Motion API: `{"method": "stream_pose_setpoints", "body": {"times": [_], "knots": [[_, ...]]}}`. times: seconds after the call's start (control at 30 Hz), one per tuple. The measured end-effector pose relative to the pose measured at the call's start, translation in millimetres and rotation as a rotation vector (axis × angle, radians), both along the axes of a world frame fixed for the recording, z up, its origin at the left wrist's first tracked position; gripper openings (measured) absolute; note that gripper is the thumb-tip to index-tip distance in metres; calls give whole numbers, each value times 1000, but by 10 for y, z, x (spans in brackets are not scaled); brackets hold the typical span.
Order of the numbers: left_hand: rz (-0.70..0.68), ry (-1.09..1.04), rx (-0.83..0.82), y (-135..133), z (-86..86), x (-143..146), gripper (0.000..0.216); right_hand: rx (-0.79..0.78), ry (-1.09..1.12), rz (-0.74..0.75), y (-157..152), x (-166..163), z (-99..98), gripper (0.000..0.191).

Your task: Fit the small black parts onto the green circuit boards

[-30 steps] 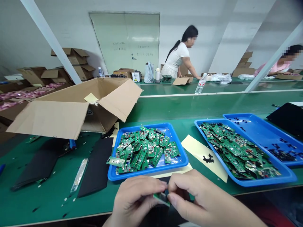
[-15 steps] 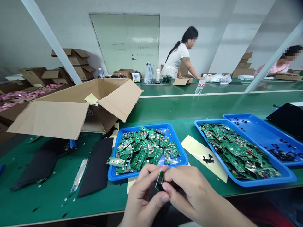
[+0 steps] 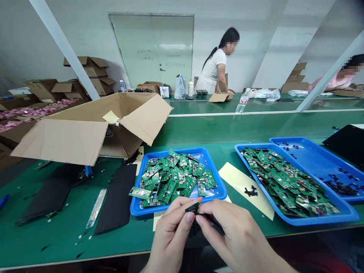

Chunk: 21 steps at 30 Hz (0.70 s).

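Both bare hands are down front, just this side of the middle tray. The left hand [image 3: 172,235] has a small green board [image 3: 192,207] gripped between thumb and forefinger, tilted, with its upper end poking out above the thumb tip. The right hand [image 3: 239,231] comes in from the other side, thumb and forefinger bent in close at the board's right edge. Can't tell if those fingers actually pinch the board or only touch it, since the lower part is hidden behind them. Something dark sits under the fingers too, too covered up to make out.

Just past the hands there's a blue tray [image 3: 204,154] with a loose heap of green boards [image 3: 170,178], one sticking over its left rim. Left of that, a flat black sheet [image 3: 116,201] lies on the green table [image 3: 113,244]. To the right, some black bits [image 3: 250,190] sit on cream paper [image 3: 236,176], then comes another blue tray [image 3: 318,221] full of boards. Farther back there's an open cardboard box [image 3: 62,140] on the left, a clear bottle [image 3: 242,101], and a person in white [image 3: 214,68] bending over the far bench.
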<state>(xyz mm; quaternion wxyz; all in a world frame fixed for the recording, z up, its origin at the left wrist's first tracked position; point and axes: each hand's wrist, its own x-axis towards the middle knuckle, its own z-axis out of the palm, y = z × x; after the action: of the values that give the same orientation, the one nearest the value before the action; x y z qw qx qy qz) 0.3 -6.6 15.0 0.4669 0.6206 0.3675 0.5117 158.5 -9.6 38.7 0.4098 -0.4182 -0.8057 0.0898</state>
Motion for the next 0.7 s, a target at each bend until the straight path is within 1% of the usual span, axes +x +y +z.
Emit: {"method": "stream_pose_setpoints", "body": {"times": [0.07, 0.2, 0.27, 0.33, 0.43, 0.5, 0.57, 0.7], "knots": [[52, 0, 21, 5, -24, 27, 23, 0, -31, -35, -21, 4, -8, 24], [109, -13, 77, 24, -72, 59, 22, 20, -59, -93, -35, 15, -29, 15], [119, 0, 62, 30, -74, 62, 23, 41, -42, -128, -21, 16, -19, 17], [128, -9, -9, 22, -54, 61, 24, 80, -38, -119, 0, 20, 11, 20], [95, -64, -179, -16, 6, 61, 31, 139, -65, -21, 35, 42, 68, 28], [64, -95, -259, -46, 46, 63, 38, 165, -79, 11, 58, 62, 94, 33], [53, -110, -315, -68, 69, 62, 41, 197, -88, 2, 82, 80, 102, 34], [16, -89, -406, -67, 59, 43, 46, 273, -112, -24, 127, 100, 79, 29]]}}
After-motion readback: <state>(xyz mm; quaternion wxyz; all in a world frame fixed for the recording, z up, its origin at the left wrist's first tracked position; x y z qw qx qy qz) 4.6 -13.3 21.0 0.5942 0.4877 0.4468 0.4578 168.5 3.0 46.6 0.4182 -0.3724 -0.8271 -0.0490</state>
